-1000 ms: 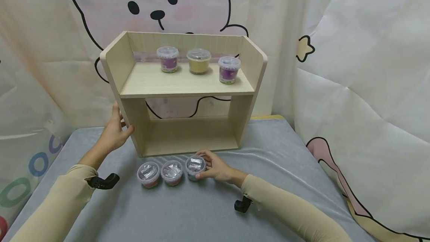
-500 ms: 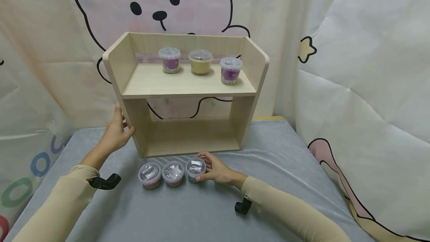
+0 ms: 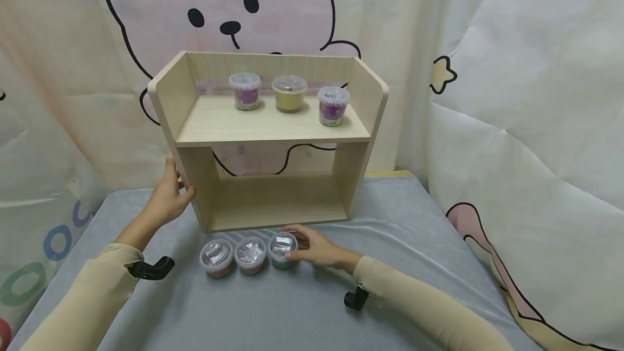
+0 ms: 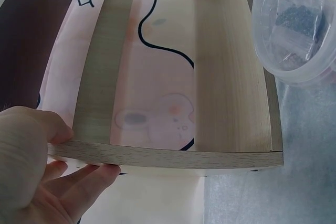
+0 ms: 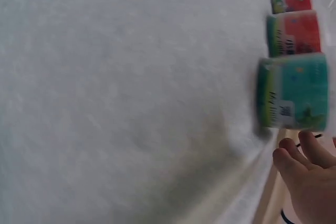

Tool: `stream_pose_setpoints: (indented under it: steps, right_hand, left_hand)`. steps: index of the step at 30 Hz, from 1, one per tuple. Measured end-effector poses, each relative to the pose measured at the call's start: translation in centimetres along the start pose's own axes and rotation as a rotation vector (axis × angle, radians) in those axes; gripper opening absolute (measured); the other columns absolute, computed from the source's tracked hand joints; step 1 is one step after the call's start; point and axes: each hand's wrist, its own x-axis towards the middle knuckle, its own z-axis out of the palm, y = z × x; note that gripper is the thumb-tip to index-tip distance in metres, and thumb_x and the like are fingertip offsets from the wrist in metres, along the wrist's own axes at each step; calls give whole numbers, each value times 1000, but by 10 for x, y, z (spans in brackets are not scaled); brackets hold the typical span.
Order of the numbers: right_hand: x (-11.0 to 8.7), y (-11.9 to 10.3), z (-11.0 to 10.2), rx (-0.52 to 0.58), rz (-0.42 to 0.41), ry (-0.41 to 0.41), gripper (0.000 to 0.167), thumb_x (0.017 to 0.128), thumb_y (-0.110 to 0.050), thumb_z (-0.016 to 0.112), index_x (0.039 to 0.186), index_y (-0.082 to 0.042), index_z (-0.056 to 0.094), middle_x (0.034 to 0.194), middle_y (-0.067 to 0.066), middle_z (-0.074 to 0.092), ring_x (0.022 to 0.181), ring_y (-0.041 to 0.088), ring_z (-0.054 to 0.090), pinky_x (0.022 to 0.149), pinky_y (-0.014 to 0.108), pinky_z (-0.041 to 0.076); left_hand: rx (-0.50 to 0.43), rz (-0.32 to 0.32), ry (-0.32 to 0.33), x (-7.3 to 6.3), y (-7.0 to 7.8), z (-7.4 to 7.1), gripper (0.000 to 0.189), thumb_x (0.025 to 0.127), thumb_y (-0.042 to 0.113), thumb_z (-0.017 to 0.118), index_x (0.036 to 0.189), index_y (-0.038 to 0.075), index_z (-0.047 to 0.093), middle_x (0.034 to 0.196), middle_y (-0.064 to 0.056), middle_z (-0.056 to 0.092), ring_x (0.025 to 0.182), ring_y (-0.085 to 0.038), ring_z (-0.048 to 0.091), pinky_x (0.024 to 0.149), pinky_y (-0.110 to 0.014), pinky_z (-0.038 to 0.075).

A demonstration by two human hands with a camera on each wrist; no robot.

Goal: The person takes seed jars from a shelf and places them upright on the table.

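Note:
My left hand (image 3: 170,199) grips the left side panel of a pale wooden two-tier shelf (image 3: 273,137). In the left wrist view, the thumb and fingers (image 4: 86,187) pinch the panel's edge. Three small lidded plastic tubs stand in a row on the table before the shelf. My right hand (image 3: 314,247) holds the rightmost, a teal-labelled tub (image 5: 296,93), with its thumb in front and its fingers behind. The other two, the middle tub (image 3: 251,255) and the left tub (image 3: 216,258), have red labels. Clear wrapping shows through the lids.
On the upper tier stand a purple tub (image 3: 246,96) at left, a yellow tub (image 3: 290,101) in the middle and another purple tub (image 3: 332,110) at right. A grey-blue cloth (image 3: 253,318) covers the table. Printed curtains (image 3: 517,96) hang behind and beside it.
The head view has shifted slightly. Both hands, the shelf and the tubs keep nearly the same places.

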Motion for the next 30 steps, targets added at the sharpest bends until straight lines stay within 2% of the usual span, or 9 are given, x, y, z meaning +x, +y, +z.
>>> stream_pose_setpoints:
  steps: [4,7,10,16,23,30]
  right_hand:
    - [-1,-9,-6,-37,-12,3,59,100,-15,63,150,3,38,151,28,47,142,41,47,119,52,39]
    - [0,-21,-10,-50,-15,6,58,101,-21,62,151,1,40,150,28,47,141,44,46,119,53,40]
    - [1,-39,-13,-56,-12,3,58,101,-24,61,151,-3,41,151,24,49,141,42,47,118,50,42]
    - [6,-78,-26,-82,-58,-9,56,101,-24,61,151,-8,43,151,16,50,142,32,49,117,42,44]
    - [8,-114,-42,-75,-117,-2,54,101,-21,59,151,-9,42,152,15,50,142,30,49,113,40,48]
    - [11,-149,-56,-40,-196,35,51,101,-16,54,149,-2,42,149,20,51,139,32,51,116,40,45]
  left_hand:
    - [3,5,1,-2,-3,0,92,90,-7,56,158,19,-1,149,-45,34,119,-68,50,86,-71,52]
    - [3,0,-3,-5,-5,-1,94,90,-9,57,158,19,-2,151,-44,32,123,-69,47,88,-72,51]
    - [6,5,-3,-8,-6,-2,95,89,-10,57,159,18,-2,152,-44,31,127,-68,43,90,-72,49]
    - [3,13,11,-7,-5,-2,92,89,-9,57,158,17,1,151,-42,33,131,-67,41,92,-73,48]
    - [-7,5,7,-1,-1,2,91,89,-8,56,157,17,1,150,-43,34,124,-67,48,90,-70,51]
    - [-4,12,11,0,0,2,95,89,-9,57,158,20,-1,151,-42,34,125,-67,48,89,-71,51]
